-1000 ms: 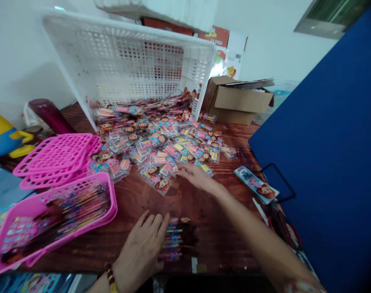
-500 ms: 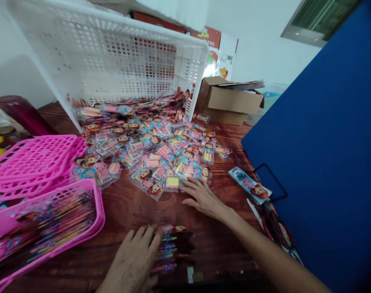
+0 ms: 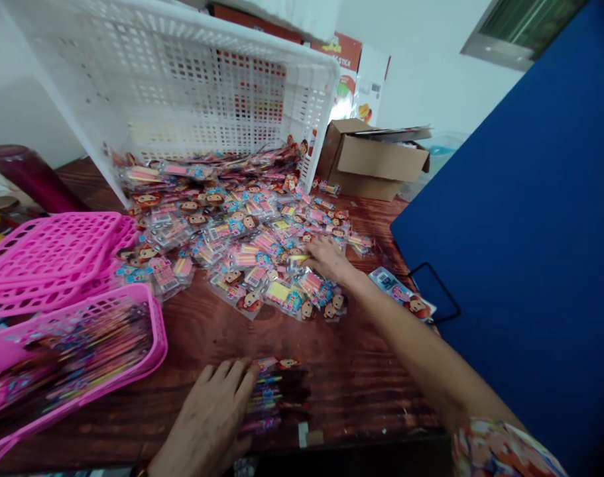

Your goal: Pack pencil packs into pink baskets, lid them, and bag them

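Head view: right hand [image 3: 327, 258] touches packets [image 3: 266, 245]; carton [image 3: 350, 74] reads "STICK".

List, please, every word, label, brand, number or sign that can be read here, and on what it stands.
"STICK", on the red printed panel beyond the white basket; the letters before it are unclear.
All print on the small packets and in the pink basket: too small or blurred.
Print on the flat packets at right: too blurred.
No number is readable.
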`<action>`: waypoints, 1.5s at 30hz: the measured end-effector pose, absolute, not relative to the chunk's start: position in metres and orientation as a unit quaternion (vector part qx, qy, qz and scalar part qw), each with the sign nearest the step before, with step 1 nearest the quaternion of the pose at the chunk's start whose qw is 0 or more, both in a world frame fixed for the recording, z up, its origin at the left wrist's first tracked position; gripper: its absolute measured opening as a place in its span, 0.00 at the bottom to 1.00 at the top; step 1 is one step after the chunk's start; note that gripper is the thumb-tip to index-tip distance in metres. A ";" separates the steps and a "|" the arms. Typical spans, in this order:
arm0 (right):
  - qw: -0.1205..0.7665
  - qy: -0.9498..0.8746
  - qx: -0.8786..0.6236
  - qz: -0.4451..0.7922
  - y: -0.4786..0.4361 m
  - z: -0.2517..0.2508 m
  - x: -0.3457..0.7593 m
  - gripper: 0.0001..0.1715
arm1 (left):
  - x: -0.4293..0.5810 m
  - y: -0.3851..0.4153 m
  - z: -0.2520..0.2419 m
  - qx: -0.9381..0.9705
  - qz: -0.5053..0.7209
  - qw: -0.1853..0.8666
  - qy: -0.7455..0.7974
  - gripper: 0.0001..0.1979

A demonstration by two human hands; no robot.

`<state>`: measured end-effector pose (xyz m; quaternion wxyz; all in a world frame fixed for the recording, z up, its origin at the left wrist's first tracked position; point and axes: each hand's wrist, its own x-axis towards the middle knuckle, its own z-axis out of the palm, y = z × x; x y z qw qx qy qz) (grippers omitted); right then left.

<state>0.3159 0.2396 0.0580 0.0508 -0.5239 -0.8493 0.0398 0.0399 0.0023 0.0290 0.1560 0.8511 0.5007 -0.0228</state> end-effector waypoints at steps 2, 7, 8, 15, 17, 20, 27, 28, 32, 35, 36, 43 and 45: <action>0.111 -0.799 -0.589 0.043 0.238 0.063 0.333 0.11 | 0.040 0.003 0.029 0.854 -0.021 0.157 0.496 0.36; 0.077 -0.711 -0.684 0.143 0.210 0.056 0.353 0.11 | 0.039 0.002 0.027 0.855 -0.003 0.150 0.496 0.36; 0.057 -0.708 -0.685 0.161 0.198 0.051 0.351 0.11 | 0.040 0.001 0.027 0.855 -0.002 0.149 0.496 0.36; 0.023 -0.663 -0.741 0.108 0.128 0.017 0.341 0.17 | 0.043 0.004 0.039 0.847 -0.023 0.167 0.504 0.35; 0.105 -0.631 -0.750 0.169 0.123 0.009 0.350 0.15 | 0.043 0.005 0.040 0.849 -0.022 0.171 0.500 0.35; 0.280 -0.575 -0.704 0.308 0.125 0.002 0.365 0.17 | 0.043 0.005 0.039 0.851 -0.020 0.170 0.497 0.35; 0.224 -0.627 -0.696 0.268 0.122 0.014 0.358 0.11 | 0.040 0.002 0.031 0.854 -0.001 0.158 0.496 0.36; 0.200 -0.637 -0.709 0.227 0.120 0.015 0.356 0.09 | 0.039 0.001 0.029 0.856 0.007 0.155 0.494 0.36; 0.296 -0.596 -0.696 0.269 0.112 0.011 0.357 0.12 | 0.037 -0.003 0.022 0.861 0.034 0.138 0.487 0.36; 0.391 -0.526 -0.660 0.368 0.116 0.005 0.359 0.19 | 0.037 -0.002 0.023 0.862 0.034 0.136 0.487 0.36; 0.386 -0.523 -0.660 0.376 0.118 0.002 0.358 0.20 | 0.038 -0.002 0.024 0.861 0.030 0.137 0.488 0.36; 0.267 -0.545 -0.705 0.367 0.121 0.003 0.342 0.19 | 0.036 -0.003 0.024 0.861 0.039 0.142 0.486 0.36; 0.275 -0.531 -0.689 0.409 0.116 0.014 0.345 0.17 | 0.035 -0.004 0.020 0.863 0.054 0.137 0.483 0.36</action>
